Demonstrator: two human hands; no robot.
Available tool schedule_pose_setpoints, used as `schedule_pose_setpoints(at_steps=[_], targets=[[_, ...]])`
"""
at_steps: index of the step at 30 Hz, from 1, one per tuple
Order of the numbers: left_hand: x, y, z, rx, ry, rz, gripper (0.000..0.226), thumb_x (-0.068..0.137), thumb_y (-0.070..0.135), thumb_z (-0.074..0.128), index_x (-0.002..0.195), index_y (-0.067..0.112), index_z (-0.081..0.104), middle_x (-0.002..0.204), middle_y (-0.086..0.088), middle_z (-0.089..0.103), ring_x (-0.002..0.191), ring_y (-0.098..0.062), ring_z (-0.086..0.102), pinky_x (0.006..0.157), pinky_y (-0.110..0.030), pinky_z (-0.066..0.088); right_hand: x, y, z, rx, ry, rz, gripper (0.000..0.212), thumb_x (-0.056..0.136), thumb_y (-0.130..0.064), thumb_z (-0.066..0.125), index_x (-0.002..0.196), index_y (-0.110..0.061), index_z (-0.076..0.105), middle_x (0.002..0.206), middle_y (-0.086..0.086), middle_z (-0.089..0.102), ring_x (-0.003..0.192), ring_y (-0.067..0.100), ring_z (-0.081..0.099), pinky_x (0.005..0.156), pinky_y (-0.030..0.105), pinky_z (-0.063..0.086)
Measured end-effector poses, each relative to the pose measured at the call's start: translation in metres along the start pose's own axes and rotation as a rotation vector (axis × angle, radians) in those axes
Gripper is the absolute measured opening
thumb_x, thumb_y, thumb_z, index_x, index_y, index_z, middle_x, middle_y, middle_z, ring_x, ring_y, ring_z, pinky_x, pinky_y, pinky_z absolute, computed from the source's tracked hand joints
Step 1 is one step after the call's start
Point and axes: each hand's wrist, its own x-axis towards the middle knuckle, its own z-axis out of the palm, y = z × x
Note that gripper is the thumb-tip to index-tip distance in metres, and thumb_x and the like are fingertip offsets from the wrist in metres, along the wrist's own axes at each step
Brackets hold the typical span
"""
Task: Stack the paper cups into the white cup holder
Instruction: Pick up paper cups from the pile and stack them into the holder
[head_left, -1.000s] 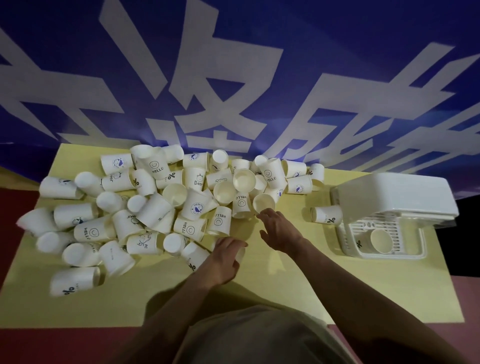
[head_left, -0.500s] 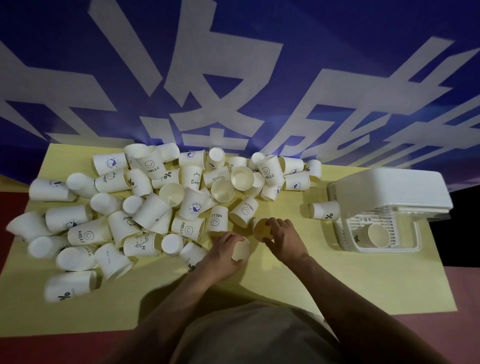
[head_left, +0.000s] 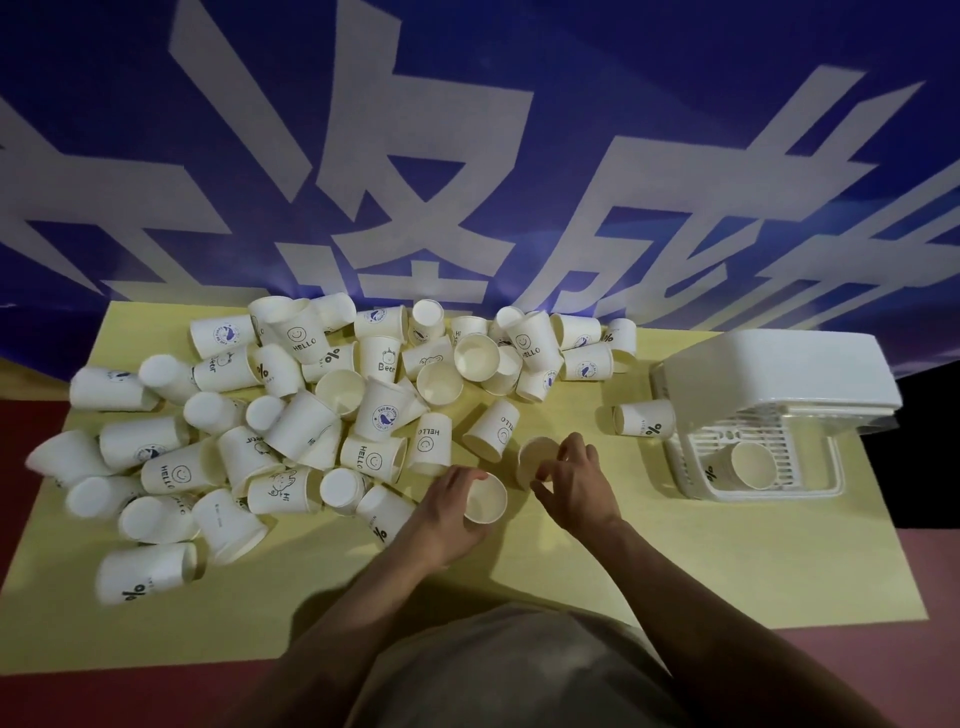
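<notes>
A second cup (head_left: 537, 457) is now pinched by the right hand (head_left: 576, 480), where a second ago the pile (head_left: 291, 426) was only being reached for. The first cup (head_left: 484, 500) is kept gripped in the left hand (head_left: 451, 512). Nesting looks imminent. The white holder (head_left: 779, 415), one cup (head_left: 748, 464) inside, is left waiting at the right of the yellow mat (head_left: 727, 561).

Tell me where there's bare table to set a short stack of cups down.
Bare yellow table lies along the near edge, and between the right hand and the white cup holder. The left half is crowded with the heap of loose cups.
</notes>
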Motion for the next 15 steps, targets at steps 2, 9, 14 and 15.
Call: schedule_pose_setpoints(at_steps=[2, 9, 14, 15], targets=[[-0.001, 0.003, 0.001, -0.002, 0.024, 0.0, 0.066, 0.085, 0.031, 0.08, 0.14, 0.018, 0.046, 0.138, -0.001, 0.05, 0.124, -0.02, 0.051, 0.101, -0.032, 0.047, -0.004, 0.003, -0.001, 0.026, 0.015, -0.011, 0.018, 0.094, -0.036, 0.072, 0.097, -0.019, 0.077, 0.131, 0.01, 0.041, 0.11, 0.03, 0.05, 0.085, 0.039, 0.057], [0.003, 0.036, 0.012, -0.008, 0.03, -0.042, 0.077, 0.089, 0.034, 0.076, 0.148, 0.025, 0.028, 0.136, 0.007, 0.043, 0.119, -0.014, 0.046, 0.092, -0.027, 0.042, -0.021, 0.043, 0.001, 0.093, 0.002, -0.033, 0.022, 0.094, -0.036, 0.069, 0.108, -0.019, 0.072, 0.148, 0.011, 0.041, 0.126, 0.028, 0.054, 0.098, 0.039, 0.055], [0.009, 0.069, 0.039, 0.003, 0.049, 0.017, 0.08, 0.09, 0.037, 0.075, 0.154, 0.028, 0.029, 0.147, 0.004, 0.043, 0.126, -0.012, 0.044, 0.099, -0.025, 0.039, -0.033, 0.088, -0.003, 0.164, 0.145, -0.024, 0.031, 0.088, -0.046, 0.051, 0.107, -0.023, 0.058, 0.125, 0.016, 0.061, 0.119, 0.039, 0.053, 0.091, 0.047, 0.055], [0.012, 0.078, 0.044, 0.007, 0.051, 0.036, 0.079, 0.09, 0.038, 0.074, 0.154, 0.028, 0.03, 0.145, 0.005, 0.043, 0.123, -0.008, 0.042, 0.1, -0.025, 0.039, -0.037, 0.097, -0.007, 0.205, 0.182, -0.024, 0.028, 0.087, -0.043, 0.055, 0.105, -0.023, 0.052, 0.118, 0.019, 0.063, 0.115, 0.041, 0.056, 0.088, 0.048, 0.055]])
